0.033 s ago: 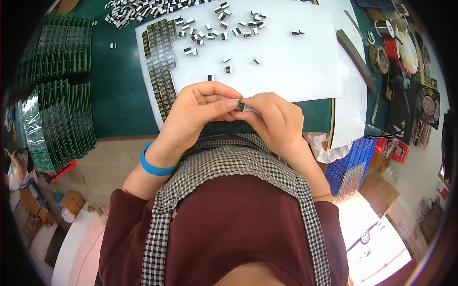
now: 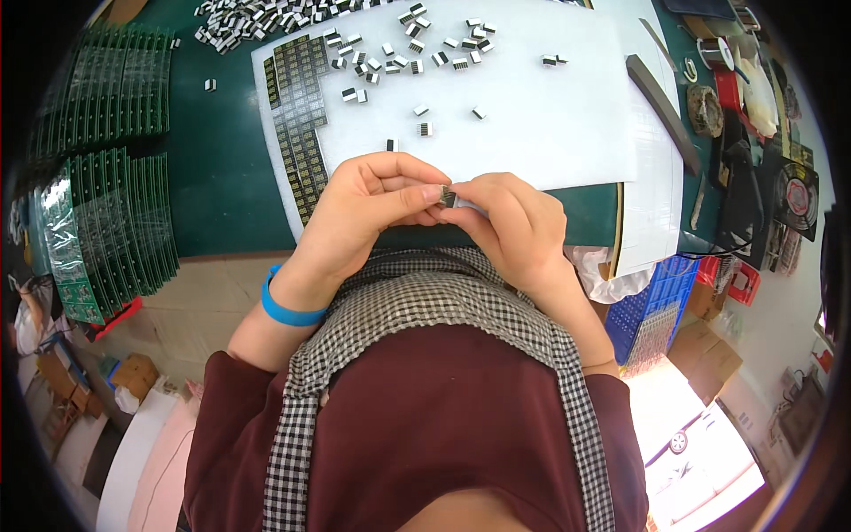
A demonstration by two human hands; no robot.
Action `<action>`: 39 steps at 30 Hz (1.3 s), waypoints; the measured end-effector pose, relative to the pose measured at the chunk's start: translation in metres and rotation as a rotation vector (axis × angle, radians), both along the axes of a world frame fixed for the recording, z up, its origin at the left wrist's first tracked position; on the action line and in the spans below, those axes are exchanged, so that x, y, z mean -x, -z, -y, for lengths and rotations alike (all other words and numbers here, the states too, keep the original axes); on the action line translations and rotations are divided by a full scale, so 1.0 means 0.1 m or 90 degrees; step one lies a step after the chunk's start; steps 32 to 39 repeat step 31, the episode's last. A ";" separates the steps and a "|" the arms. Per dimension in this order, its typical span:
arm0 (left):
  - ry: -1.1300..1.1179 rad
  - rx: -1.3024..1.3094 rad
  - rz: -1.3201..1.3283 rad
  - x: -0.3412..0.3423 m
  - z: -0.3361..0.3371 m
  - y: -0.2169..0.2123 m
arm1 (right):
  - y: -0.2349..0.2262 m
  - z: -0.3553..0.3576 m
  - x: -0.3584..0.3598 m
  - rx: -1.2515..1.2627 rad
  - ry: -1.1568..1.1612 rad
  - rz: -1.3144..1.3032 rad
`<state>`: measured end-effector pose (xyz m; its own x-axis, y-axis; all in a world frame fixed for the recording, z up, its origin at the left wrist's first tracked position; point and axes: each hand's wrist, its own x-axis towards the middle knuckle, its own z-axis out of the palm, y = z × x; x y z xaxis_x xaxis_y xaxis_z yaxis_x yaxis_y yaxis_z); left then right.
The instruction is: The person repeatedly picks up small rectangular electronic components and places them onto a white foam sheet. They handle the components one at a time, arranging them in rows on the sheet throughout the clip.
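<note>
In front of my apron, at the near edge of the white foam sheet, both hands meet over a small black-and-white electronic component. My left hand pinches its left end between thumb and fingertips. The right end sits between the thumb and forefinger of my right hand. Dark and metallic parts show in the gap; fingertips cover the rest. Several similar components lie scattered on the sheet beyond my hands. Along the sheet's left side runs a block of black pieces with gold markings, set close together in rows.
A heap of like components lies at the far edge of the green table. Upright green circuit boards stand in rows on the left. At the right are a dark bar, a solder spool and a fan.
</note>
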<state>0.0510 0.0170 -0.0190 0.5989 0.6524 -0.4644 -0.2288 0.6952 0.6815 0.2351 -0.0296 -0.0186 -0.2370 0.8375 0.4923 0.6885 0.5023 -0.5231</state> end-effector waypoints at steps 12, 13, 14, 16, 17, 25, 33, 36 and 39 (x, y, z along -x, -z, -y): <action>0.085 -0.043 0.018 0.01 -0.08 -0.01 | -0.07 -0.01 -0.08 0.075 -0.059 0.026; 0.087 -0.038 0.022 0.01 -0.08 -0.01 | -0.10 -0.01 -0.09 0.074 -0.059 0.032; 0.087 -0.034 0.026 0.01 -0.08 -0.02 | -0.11 -0.01 -0.09 0.074 -0.060 0.038; 0.088 -0.025 0.036 0.00 -0.09 -0.03 | -0.10 -0.01 -0.10 0.057 -0.066 0.050; 0.090 -0.026 0.033 0.00 -0.09 -0.03 | -0.10 -0.01 -0.10 0.048 -0.069 0.056; 0.140 -0.082 0.033 -0.02 -0.09 -0.03 | -0.11 0.02 -0.12 0.081 -0.098 0.056; 0.139 -0.072 -0.029 -0.01 -0.08 -0.09 | -0.07 0.01 -0.09 0.095 -0.055 -0.025; 0.139 -0.072 -0.029 -0.01 -0.08 -0.09 | -0.07 0.01 -0.09 0.095 -0.055 -0.025; 0.139 -0.072 -0.029 -0.01 -0.08 -0.09 | -0.07 0.01 -0.09 0.095 -0.055 -0.025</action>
